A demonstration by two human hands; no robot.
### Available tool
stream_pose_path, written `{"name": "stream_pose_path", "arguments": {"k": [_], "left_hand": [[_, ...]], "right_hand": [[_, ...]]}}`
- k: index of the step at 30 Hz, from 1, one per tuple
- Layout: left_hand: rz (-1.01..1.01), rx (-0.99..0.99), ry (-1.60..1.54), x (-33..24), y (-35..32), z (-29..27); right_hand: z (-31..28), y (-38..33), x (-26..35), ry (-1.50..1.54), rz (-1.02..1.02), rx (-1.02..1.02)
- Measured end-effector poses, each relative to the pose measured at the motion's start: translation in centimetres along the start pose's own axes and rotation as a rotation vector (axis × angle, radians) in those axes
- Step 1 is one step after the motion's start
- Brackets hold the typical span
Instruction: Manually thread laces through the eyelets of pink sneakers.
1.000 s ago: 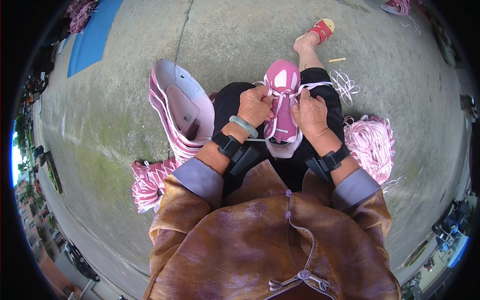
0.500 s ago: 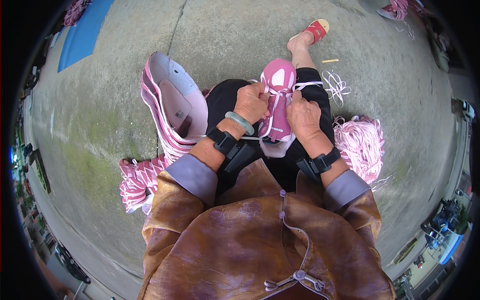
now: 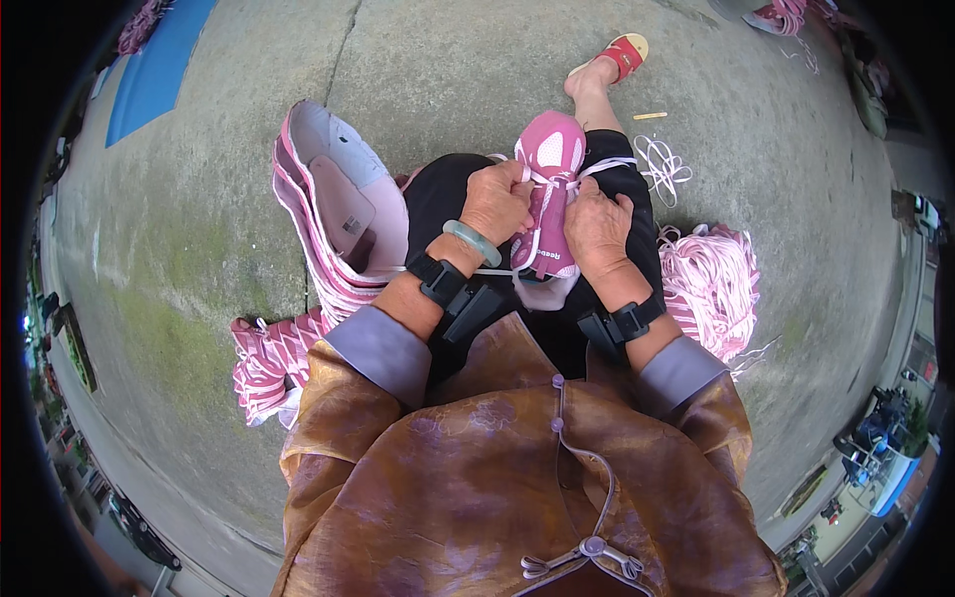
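Observation:
A pink shoe upper (image 3: 550, 164) with white dots lies on my lap, toe pointing away from me. My left hand (image 3: 496, 201) grips its left side, fingers pinching a white lace (image 3: 609, 167) near the eyelets. My right hand (image 3: 595, 225) holds the right side of the upper, fingers closed on the lace there. A white lace strand runs across under both hands. I wear a green bangle on the left wrist and black bands on both wrists.
A stack of pink shoe uppers (image 3: 333, 224) rests at my left, more pink-striped pieces (image 3: 264, 363) lower left. A heap of pink-white laces (image 3: 708, 284) lies at my right, loose white laces (image 3: 662, 167) ahead. My foot in a red sandal (image 3: 619, 55) rests on concrete. A blue mat (image 3: 154, 65) lies far left.
The view has shifted slightly. Both hands stay on the pink upper, and their fingers have shifted a little along the lace.

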State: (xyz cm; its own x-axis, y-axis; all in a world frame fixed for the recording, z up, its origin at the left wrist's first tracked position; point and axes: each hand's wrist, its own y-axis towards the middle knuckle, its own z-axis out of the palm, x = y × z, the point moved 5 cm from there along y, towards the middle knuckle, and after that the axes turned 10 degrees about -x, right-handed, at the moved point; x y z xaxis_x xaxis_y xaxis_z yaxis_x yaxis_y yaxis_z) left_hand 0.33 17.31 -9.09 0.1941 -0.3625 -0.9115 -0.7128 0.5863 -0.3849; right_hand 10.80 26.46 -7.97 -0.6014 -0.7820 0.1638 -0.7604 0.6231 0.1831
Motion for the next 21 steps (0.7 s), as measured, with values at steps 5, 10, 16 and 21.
{"name": "stream_pose_path", "arguments": {"k": [5, 10, 16, 21], "left_hand": [[-0.005, 0.015, -0.019, -0.3, -0.1, 0.0], [-0.012, 0.003, -0.007, -0.2, -0.2, -0.1], [-0.021, -0.018, -0.036, 0.1, -0.1, -0.2], [0.046, -0.045, -0.026, 0.0, -0.1, -0.3]], "right_hand": [[0.3, -0.2, -0.5, 0.052, 0.017, 0.014], [-0.4, 0.3, -0.3, 0.134, 0.076, 0.086], [-4.7, 0.2, 1.8, 0.322, -0.247, -0.215], [-3.8, -0.1, 3.4, 0.218, -0.424, -0.153]]}}
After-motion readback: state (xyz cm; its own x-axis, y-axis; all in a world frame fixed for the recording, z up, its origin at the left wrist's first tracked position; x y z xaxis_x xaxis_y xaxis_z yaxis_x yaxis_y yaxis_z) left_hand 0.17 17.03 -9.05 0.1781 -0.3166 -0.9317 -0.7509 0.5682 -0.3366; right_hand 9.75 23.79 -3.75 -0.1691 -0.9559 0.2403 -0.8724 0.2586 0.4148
